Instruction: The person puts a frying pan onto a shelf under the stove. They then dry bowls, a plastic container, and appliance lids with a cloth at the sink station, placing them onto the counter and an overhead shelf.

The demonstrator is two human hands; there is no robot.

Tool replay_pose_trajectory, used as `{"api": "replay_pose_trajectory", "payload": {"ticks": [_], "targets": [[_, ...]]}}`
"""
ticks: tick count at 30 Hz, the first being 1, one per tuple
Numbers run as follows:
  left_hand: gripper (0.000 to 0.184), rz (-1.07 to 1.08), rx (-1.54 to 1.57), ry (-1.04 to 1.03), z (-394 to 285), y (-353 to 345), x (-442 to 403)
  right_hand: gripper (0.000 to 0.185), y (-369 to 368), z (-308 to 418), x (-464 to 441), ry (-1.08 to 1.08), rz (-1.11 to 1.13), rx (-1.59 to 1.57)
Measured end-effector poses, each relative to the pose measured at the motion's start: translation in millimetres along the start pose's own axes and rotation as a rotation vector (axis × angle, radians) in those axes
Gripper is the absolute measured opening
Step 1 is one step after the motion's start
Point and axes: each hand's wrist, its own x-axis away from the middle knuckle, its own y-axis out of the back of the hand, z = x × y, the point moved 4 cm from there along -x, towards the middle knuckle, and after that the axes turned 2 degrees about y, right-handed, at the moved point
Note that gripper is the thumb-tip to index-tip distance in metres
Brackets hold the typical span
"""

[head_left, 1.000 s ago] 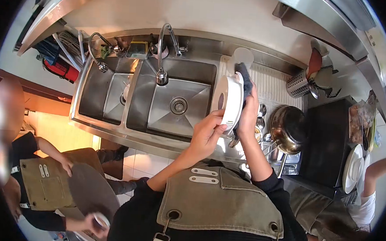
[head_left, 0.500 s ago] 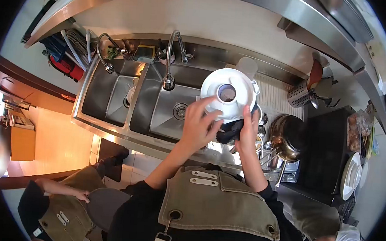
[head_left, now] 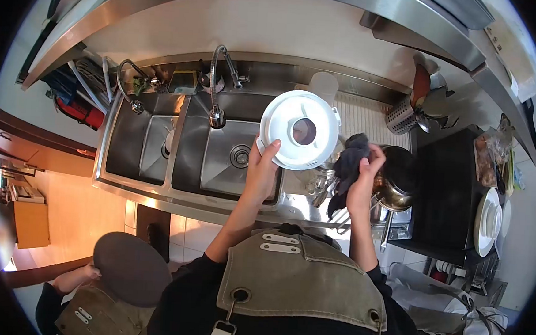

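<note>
My left hand (head_left: 263,164) grips a round white lid (head_left: 277,120) by its lower left rim, with the thumb on top. The lid looks like one from a blender or food processor; a round opening sits in its raised centre, and small slots run along its lower edge. In my right hand (head_left: 363,182) is a bunched dark grey cloth (head_left: 349,163), pinched between thumb and fingers and hanging down to the left. The cloth is apart from the lid. Both hands are over the counter just right of the sink basin (head_left: 219,164).
Two faucets, a near one (head_left: 216,116) and a left one (head_left: 136,106), arch over the sink. To the right are a pan (head_left: 397,181), a perforated utensil holder (head_left: 401,117) and a black appliance (head_left: 441,193). A co-worker at lower left holds a round dark tray (head_left: 131,270); another person stands lower right.
My right hand has drawn the cloth off the lid to the right. My left hand has shifted to the lid's left rim. The co-worker's tray has risen into fuller view.
</note>
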Motion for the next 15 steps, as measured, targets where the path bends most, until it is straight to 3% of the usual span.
{"api": "replay_pose_trajectory", "payload": {"ticks": [2,5,8,11,13,15], "targets": [[0.042,0.091,-0.11,-0.057,-1,0,-2,0.027,6,24,1,0.108,-0.046,0.123],[0.045,0.212,-0.302,-0.122,4,-3,2,0.017,-17,63,-5,0.564,0.252,0.617],[0.055,0.352,-0.528,-0.138,6,-12,15,0.015,-53,63,5,0.681,0.383,0.656],[0.059,0.378,-0.371,-0.093,3,-9,15,0.015,-68,56,4,0.817,0.382,0.699],[0.062,0.348,-0.586,-0.229,-8,-10,20,0.014,-74,55,-4,0.726,0.334,0.678],[0.062,0.322,-0.593,-0.261,-9,-8,21,0.012,-75,52,-14,0.649,0.269,0.653]]}}
